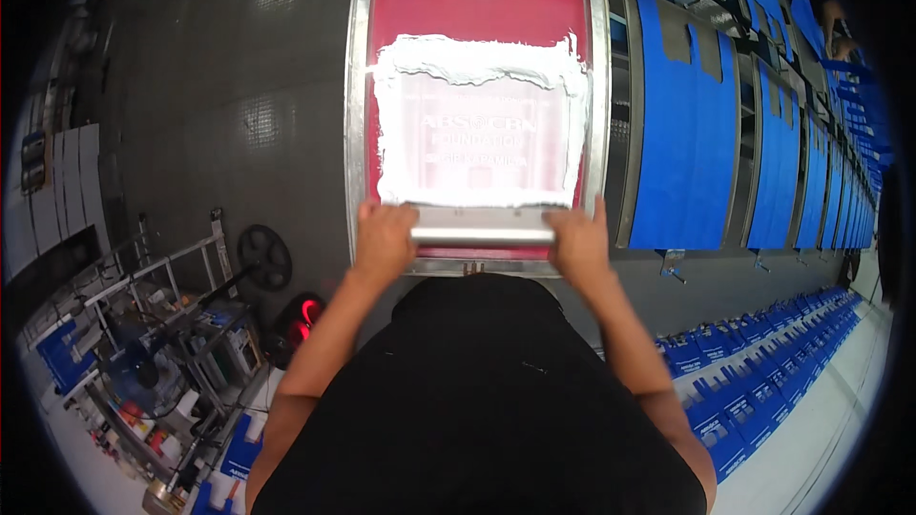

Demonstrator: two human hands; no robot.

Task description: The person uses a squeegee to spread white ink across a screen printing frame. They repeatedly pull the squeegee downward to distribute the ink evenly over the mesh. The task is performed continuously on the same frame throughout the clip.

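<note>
A metal squeegee [485, 226] lies across the near part of a screen printing frame [360, 114]. My left hand [385, 240] grips its left end, and my right hand [578, 240] is wrapped round its right end. The frame has a silver metal border and red mesh [477, 2]. White ink [477, 62] forms a thick, ragged band round a paler middle area, where a lettered stencil shows through. The squeegee sits along the near edge of this ink. What lies beneath the frame is mostly hidden.
Blue cut bag panels [685, 133] lie on boards in a long row to the right. More printed blue panels [754, 410] line the lower right. At lower left stand a metal-framed cart [191, 324] with clutter and a black wheel [264, 257]. Far right, another person's arm [835, 29] shows.
</note>
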